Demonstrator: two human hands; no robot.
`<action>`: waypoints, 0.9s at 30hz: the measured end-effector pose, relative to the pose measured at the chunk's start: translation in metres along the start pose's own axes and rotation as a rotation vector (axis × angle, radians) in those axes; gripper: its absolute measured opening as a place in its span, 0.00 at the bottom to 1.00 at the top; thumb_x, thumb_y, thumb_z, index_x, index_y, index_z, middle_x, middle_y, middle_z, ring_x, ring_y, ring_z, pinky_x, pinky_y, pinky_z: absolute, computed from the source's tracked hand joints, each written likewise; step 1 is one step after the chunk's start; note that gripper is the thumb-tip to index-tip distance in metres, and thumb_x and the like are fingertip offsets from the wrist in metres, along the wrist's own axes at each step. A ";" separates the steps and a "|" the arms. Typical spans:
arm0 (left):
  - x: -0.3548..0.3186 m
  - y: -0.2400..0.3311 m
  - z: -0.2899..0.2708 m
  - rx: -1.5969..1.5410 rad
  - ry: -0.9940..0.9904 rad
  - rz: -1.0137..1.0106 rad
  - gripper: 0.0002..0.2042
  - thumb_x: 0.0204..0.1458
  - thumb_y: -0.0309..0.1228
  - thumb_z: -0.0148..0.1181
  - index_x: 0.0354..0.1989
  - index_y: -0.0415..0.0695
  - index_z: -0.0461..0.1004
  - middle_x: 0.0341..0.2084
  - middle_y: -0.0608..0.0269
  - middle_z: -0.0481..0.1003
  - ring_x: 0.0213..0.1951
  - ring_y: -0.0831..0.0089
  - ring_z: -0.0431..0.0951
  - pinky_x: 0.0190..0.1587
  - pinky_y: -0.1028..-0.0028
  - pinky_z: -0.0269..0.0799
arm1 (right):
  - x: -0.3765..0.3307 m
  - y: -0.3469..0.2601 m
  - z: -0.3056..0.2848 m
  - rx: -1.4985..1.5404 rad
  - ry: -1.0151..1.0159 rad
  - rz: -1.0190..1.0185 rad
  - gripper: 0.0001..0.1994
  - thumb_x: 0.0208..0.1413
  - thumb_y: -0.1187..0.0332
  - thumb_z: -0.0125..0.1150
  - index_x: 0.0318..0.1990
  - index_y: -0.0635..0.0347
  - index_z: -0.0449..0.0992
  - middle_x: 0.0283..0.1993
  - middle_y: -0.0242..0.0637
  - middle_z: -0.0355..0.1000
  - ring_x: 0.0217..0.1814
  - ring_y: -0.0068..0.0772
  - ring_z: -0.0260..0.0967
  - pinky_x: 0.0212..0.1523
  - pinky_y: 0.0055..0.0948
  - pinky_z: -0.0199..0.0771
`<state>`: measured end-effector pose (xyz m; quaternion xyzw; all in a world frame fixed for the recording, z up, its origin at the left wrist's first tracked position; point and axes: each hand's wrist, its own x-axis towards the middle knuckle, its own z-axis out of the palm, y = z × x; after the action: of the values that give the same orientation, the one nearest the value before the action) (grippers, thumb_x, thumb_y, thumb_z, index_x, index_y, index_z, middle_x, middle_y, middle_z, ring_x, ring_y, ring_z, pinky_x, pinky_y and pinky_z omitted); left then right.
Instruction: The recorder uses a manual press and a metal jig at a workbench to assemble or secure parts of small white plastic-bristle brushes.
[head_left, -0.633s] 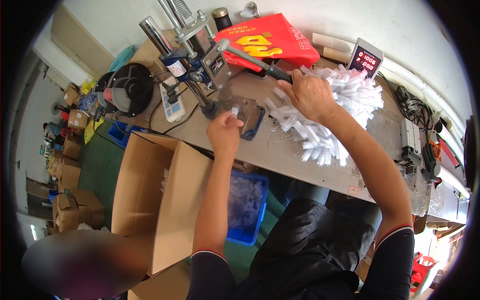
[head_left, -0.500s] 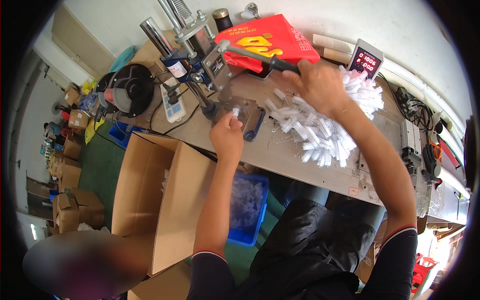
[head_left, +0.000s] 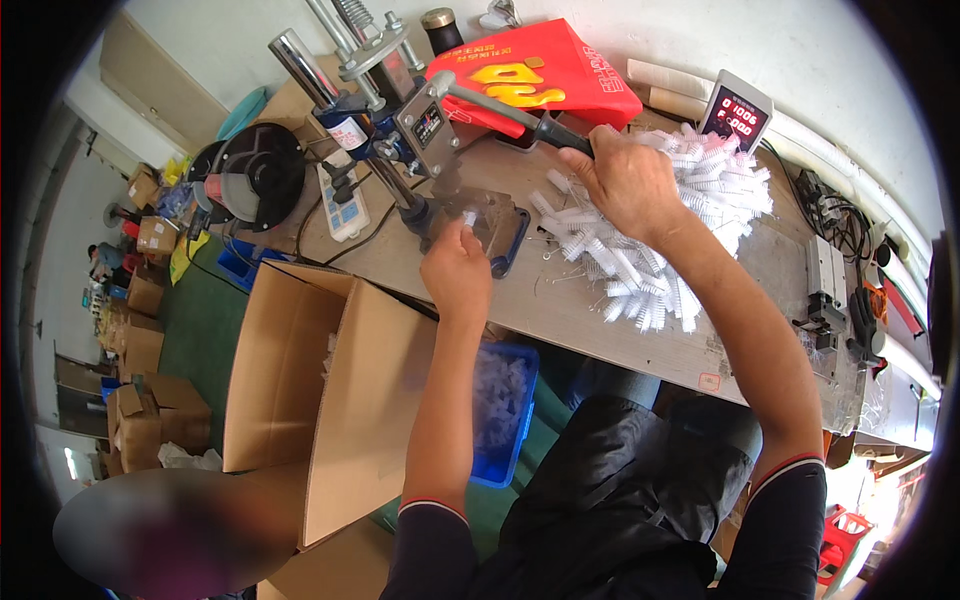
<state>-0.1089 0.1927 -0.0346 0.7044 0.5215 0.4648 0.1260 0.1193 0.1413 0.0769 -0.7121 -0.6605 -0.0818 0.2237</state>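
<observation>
Our right hand (head_left: 622,180) grips the black lever handle (head_left: 545,128) of the blue metal hand press (head_left: 400,130). Our left hand (head_left: 455,268) pinches a small white plastic piece (head_left: 469,217) on the press base. We should seat it straight and keep fingers aside while pressing.

Workbench (head_left: 640,330): bare wooden top, runs diagonally from upper left to right of frame. On it: hand press (head_left: 400,120) upper centre, white bristled parts heap (head_left: 680,230) centre right, red bag (head_left: 540,75) top, white power strip (head_left: 345,200) left.
</observation>
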 end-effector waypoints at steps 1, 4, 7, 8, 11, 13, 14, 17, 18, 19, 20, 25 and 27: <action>0.000 0.000 -0.001 -0.012 -0.004 -0.025 0.10 0.62 0.26 0.57 0.47 0.37 0.82 0.26 0.54 0.83 0.28 0.65 0.83 0.34 0.67 0.77 | -0.001 -0.001 0.003 0.030 0.025 0.003 0.26 0.70 0.44 0.49 0.39 0.63 0.73 0.25 0.50 0.77 0.31 0.56 0.79 0.33 0.52 0.78; 0.000 0.005 -0.004 -0.058 -0.020 -0.101 0.10 0.61 0.26 0.57 0.46 0.37 0.81 0.26 0.52 0.82 0.30 0.61 0.84 0.36 0.65 0.78 | 0.000 -0.003 0.006 0.044 -0.017 0.026 0.26 0.70 0.45 0.49 0.37 0.63 0.72 0.27 0.51 0.78 0.33 0.56 0.80 0.34 0.51 0.79; 0.001 0.014 -0.006 -0.100 -0.026 -0.148 0.10 0.60 0.26 0.57 0.46 0.36 0.81 0.27 0.50 0.82 0.31 0.57 0.85 0.37 0.63 0.78 | -0.005 -0.003 0.013 0.051 0.037 0.043 0.26 0.70 0.45 0.49 0.38 0.65 0.71 0.29 0.51 0.78 0.35 0.56 0.80 0.36 0.51 0.79; 0.001 0.015 -0.005 -0.104 -0.017 -0.144 0.10 0.60 0.26 0.57 0.45 0.36 0.81 0.27 0.50 0.83 0.31 0.58 0.85 0.37 0.64 0.78 | -0.004 -0.007 0.021 0.046 0.036 0.051 0.26 0.70 0.45 0.49 0.38 0.65 0.71 0.29 0.51 0.78 0.35 0.56 0.80 0.36 0.51 0.79; 0.001 0.009 -0.001 -0.130 -0.004 -0.128 0.09 0.61 0.25 0.59 0.46 0.37 0.82 0.25 0.58 0.83 0.26 0.71 0.81 0.33 0.70 0.75 | -0.003 -0.011 0.034 0.105 0.009 0.159 0.26 0.70 0.45 0.49 0.39 0.65 0.71 0.32 0.51 0.79 0.36 0.56 0.81 0.38 0.50 0.79; 0.000 0.002 -0.001 -0.113 0.007 -0.113 0.09 0.61 0.25 0.58 0.46 0.36 0.82 0.25 0.58 0.83 0.26 0.73 0.81 0.33 0.71 0.75 | -0.005 -0.013 0.031 0.099 -0.079 0.125 0.26 0.70 0.45 0.49 0.41 0.64 0.71 0.32 0.51 0.80 0.37 0.56 0.81 0.39 0.50 0.80; 0.000 -0.002 -0.002 -0.116 -0.001 -0.123 0.09 0.61 0.25 0.59 0.46 0.36 0.81 0.25 0.58 0.83 0.26 0.73 0.80 0.33 0.72 0.75 | -0.002 -0.014 0.029 0.112 -0.112 0.125 0.26 0.71 0.45 0.48 0.41 0.65 0.71 0.32 0.52 0.80 0.37 0.56 0.81 0.38 0.49 0.80; 0.002 0.001 -0.001 -0.133 -0.026 -0.154 0.09 0.62 0.25 0.58 0.46 0.35 0.81 0.26 0.58 0.83 0.26 0.73 0.80 0.33 0.72 0.74 | -0.002 -0.008 0.024 0.081 -0.158 0.109 0.27 0.71 0.44 0.47 0.40 0.65 0.71 0.31 0.52 0.79 0.37 0.55 0.81 0.38 0.49 0.80; 0.002 0.003 -0.002 -0.141 -0.038 -0.167 0.09 0.62 0.25 0.58 0.45 0.35 0.81 0.26 0.58 0.83 0.27 0.74 0.80 0.33 0.72 0.74 | -0.002 -0.008 0.021 0.071 -0.126 0.076 0.27 0.71 0.45 0.46 0.41 0.65 0.71 0.30 0.51 0.79 0.36 0.55 0.81 0.37 0.49 0.79; 0.002 0.004 -0.003 -0.148 -0.050 -0.181 0.09 0.62 0.25 0.58 0.45 0.35 0.81 0.26 0.59 0.83 0.27 0.74 0.80 0.33 0.72 0.74 | -0.002 -0.006 0.017 0.075 -0.130 0.072 0.27 0.71 0.45 0.46 0.41 0.65 0.71 0.30 0.51 0.79 0.36 0.55 0.81 0.37 0.49 0.79; 0.002 0.005 -0.004 -0.142 -0.049 -0.186 0.09 0.62 0.25 0.58 0.45 0.35 0.81 0.26 0.59 0.83 0.27 0.74 0.80 0.33 0.72 0.74 | -0.001 -0.002 0.012 0.058 -0.116 0.060 0.26 0.71 0.45 0.46 0.41 0.65 0.71 0.30 0.51 0.79 0.36 0.55 0.81 0.38 0.49 0.79; 0.006 0.009 -0.008 -0.167 -0.034 -0.103 0.09 0.62 0.25 0.59 0.45 0.35 0.81 0.25 0.60 0.82 0.25 0.78 0.76 0.31 0.74 0.71 | -0.004 -0.013 0.034 0.076 -0.006 0.120 0.25 0.71 0.46 0.47 0.42 0.64 0.71 0.31 0.49 0.80 0.37 0.55 0.81 0.39 0.49 0.79; 0.005 0.006 -0.007 -0.166 -0.024 -0.118 0.09 0.62 0.25 0.59 0.45 0.35 0.81 0.25 0.60 0.82 0.24 0.78 0.76 0.30 0.74 0.71 | -0.007 -0.010 0.038 0.108 0.061 0.084 0.25 0.71 0.46 0.47 0.42 0.65 0.70 0.31 0.50 0.80 0.36 0.55 0.81 0.38 0.49 0.79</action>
<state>-0.1105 0.1923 -0.0247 0.6651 0.5201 0.4896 0.2176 0.1020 0.1515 0.0427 -0.7233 -0.6264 -0.0581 0.2849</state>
